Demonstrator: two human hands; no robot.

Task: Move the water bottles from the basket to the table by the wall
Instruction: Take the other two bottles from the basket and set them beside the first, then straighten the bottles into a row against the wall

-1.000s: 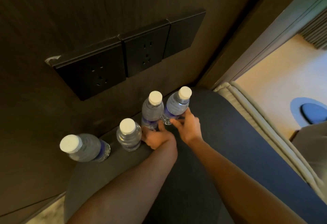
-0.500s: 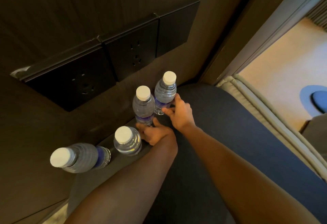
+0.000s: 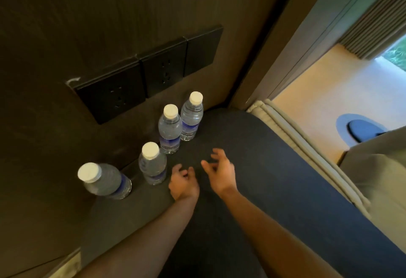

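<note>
Left hand [image 3: 183, 184] loosely curled, empty; right hand [image 3: 220, 171] spread, empty.

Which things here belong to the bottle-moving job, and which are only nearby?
Job things:
four water bottles upright along the wall
dark round table
left hand and right hand, both empty

Only nearby:
black socket panels
beige cushion edge
blue object on the floor
</note>
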